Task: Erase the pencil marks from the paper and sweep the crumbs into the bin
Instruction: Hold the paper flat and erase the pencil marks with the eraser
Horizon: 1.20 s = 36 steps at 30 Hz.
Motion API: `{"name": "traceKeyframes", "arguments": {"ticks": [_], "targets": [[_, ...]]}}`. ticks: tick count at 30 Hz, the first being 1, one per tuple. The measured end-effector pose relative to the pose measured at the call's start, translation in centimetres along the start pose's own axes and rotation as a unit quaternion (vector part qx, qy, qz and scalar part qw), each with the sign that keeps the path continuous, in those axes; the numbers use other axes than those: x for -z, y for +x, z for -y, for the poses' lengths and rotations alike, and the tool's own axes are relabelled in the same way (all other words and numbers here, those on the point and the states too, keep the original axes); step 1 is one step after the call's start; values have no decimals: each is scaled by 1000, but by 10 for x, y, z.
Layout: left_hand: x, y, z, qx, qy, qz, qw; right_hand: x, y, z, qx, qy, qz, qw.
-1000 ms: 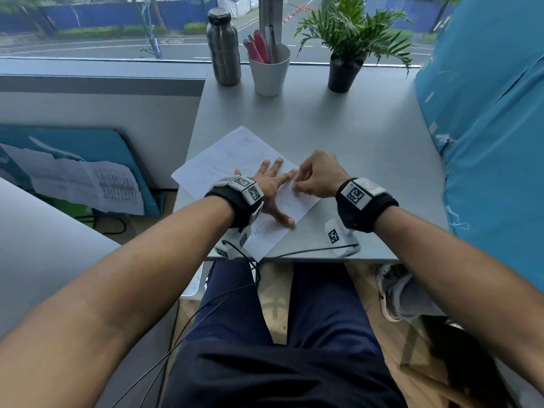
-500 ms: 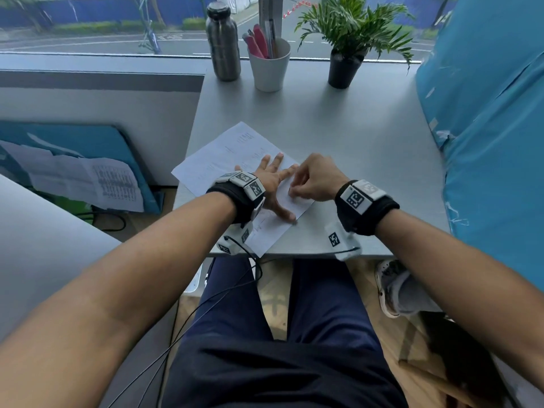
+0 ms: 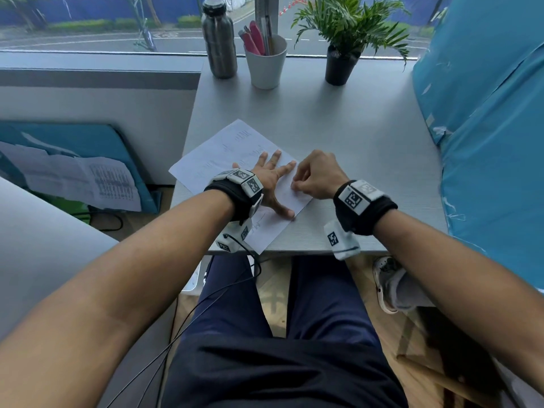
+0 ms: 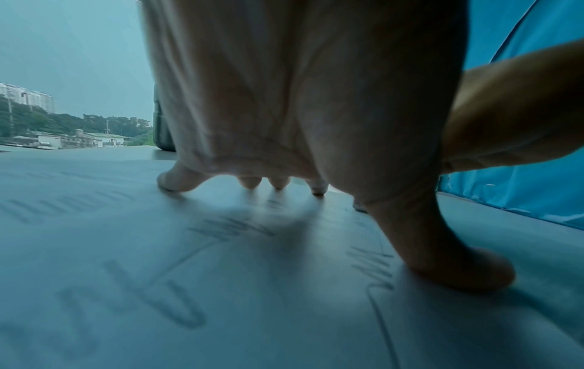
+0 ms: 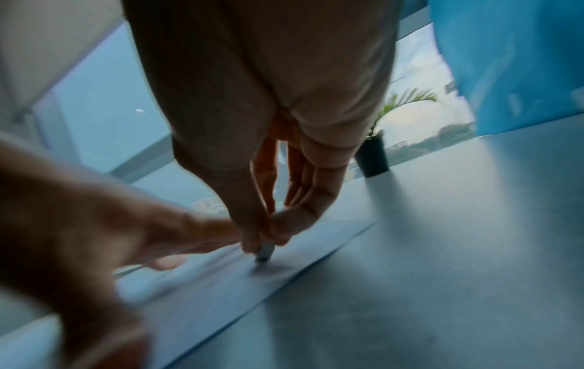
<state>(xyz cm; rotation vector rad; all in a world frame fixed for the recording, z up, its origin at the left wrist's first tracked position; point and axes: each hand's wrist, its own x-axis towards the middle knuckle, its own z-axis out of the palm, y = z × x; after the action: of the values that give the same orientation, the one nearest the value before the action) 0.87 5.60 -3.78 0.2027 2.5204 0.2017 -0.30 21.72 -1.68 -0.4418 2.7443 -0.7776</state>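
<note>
A white sheet of paper (image 3: 217, 154) with faint pencil marks (image 4: 230, 228) lies askew on the grey desk (image 3: 338, 134), near its front left corner. My left hand (image 3: 272, 181) lies flat on the paper with fingers spread, holding it down; its fingertips (image 4: 170, 181) press the sheet. My right hand (image 3: 312, 178) pinches a small eraser (image 5: 264, 252) between thumb and fingers and presses its tip onto the paper near the right edge, just beside my left index finger. No bin is in view.
At the desk's far edge stand a steel bottle (image 3: 219, 39), a white cup of pens (image 3: 266, 64) and a potted plant (image 3: 341, 63). A blue covered object (image 3: 485, 113) borders the desk's right side. A low wall (image 3: 97, 92) lies left.
My right hand has shifted a little back and forth over the same spot by the paper's right edge. The left hand stays flat on the sheet.
</note>
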Motion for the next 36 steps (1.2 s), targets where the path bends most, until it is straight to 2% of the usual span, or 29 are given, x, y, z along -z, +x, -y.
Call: {"name": "traceKeyframes", "arguments": {"ticks": [2, 5, 6, 9, 10, 13, 17, 20, 21, 24, 25, 28, 32, 34, 36], "targets": [[-1, 1, 1, -2, -3, 1, 1000, -2, -4, 2, 23, -15, 35, 999], [0, 2, -3, 4, 2, 3, 1000, 8, 2, -8, -23, 8, -10, 1000], [0, 2, -3, 6, 2, 2, 1000, 8, 2, -7, -18, 7, -12, 1000], [1, 1, -1, 1, 3, 2, 1000, -3, -8, 2, 31, -18, 53, 998], [1, 2, -1, -1, 4, 2, 1000, -1, -7, 1, 24, -14, 51, 998], [1, 3, -3, 4, 3, -2, 1000, 5, 1, -7, -22, 18, -20, 999], [1, 2, -2, 1, 4, -2, 1000, -4, -7, 5, 23, -14, 46, 999], [1, 2, -3, 1, 2, -3, 1000, 2, 1, -2, -22, 20, -19, 999], [1, 2, -3, 3, 2, -7, 1000, 1, 1, 1, -16, 19, -25, 999], [-1, 2, -1, 3, 7, -7, 1000, -8, -6, 12, 41, -10, 41, 998], [-1, 2, -1, 1, 8, -7, 1000, -5, -4, 12, 31, -6, 42, 999], [-1, 3, -3, 1, 5, -8, 1000, 1, 7, 4, -3, 14, -14, 1000], [-2, 2, 0, -1, -3, -11, 1000, -6, 3, 13, 32, -16, 32, 999], [-2, 2, -2, -3, -3, -12, 1000, 0, 10, 7, -2, 2, -5, 1000], [-1, 2, -2, 3, -7, -13, 1000, -2, 11, 8, 7, -4, -9, 1000]]}}
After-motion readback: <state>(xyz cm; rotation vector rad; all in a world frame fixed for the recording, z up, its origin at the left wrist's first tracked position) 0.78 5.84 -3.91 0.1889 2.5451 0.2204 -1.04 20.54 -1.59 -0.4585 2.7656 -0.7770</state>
